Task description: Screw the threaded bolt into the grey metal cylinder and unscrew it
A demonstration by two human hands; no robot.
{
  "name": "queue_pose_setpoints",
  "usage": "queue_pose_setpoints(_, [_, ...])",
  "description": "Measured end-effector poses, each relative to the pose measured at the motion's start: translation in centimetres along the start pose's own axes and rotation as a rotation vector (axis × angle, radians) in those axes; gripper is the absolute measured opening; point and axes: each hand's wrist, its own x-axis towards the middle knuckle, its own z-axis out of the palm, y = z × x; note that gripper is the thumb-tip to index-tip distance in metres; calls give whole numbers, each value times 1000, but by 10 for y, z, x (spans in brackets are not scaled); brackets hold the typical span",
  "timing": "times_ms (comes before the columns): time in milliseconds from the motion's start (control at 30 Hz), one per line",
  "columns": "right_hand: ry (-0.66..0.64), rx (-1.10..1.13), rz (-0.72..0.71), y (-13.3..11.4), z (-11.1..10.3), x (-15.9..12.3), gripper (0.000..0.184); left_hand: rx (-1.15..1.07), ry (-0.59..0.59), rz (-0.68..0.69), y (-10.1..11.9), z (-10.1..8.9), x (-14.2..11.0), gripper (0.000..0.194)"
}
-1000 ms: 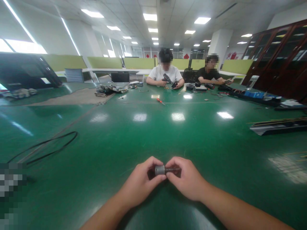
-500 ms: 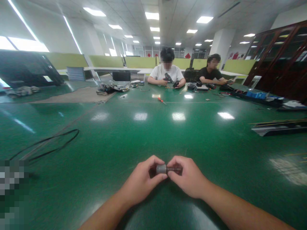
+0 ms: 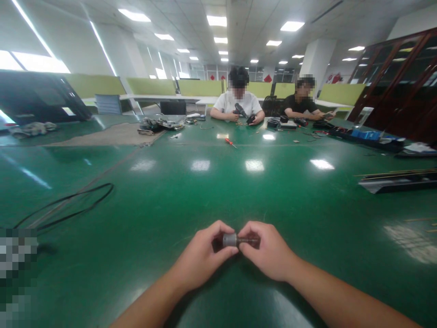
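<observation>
Low in the middle of the view, a short grey metal cylinder (image 3: 230, 240) lies sideways between my hands, a thin dark shaft (image 3: 248, 240) running out of its right end. My left hand (image 3: 200, 255) is closed on the cylinder, thumb below and forefinger above. With thumb and forefinger, my right hand (image 3: 271, 253) pinches the shaft close to where it meets the cylinder. The cylinder's left end and part of the shaft are hidden by my fingers. Both hands are just above the green table (image 3: 177, 196).
An orange screwdriver (image 3: 230, 143) lies farther up the table. A black cable loop (image 3: 85, 200) is on the left, a metal channel with thin rods (image 3: 392, 183) on the right. Across the table, one person (image 3: 238, 102) holds a power drill (image 3: 240, 110); another person (image 3: 302, 105) sits beside them.
The scene has shifted slightly to the right in the picture. Both hands keep the same grip on the cylinder and shaft, with barely any movement.
</observation>
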Motion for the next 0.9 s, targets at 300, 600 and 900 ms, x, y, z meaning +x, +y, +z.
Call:
queue_pose_setpoints(300, [-11,15,-17,2,-1,-1,10,-15,3,-4,-1,0,1,17])
queue_pose_setpoints(600, [-10,43,-15,4,0,1,7,-1,6,9,-2,0,1,17])
queue_pose_setpoints(900, [-26,55,13,2,-1,1,6,7,-1,-4,-1,-1,0,17])
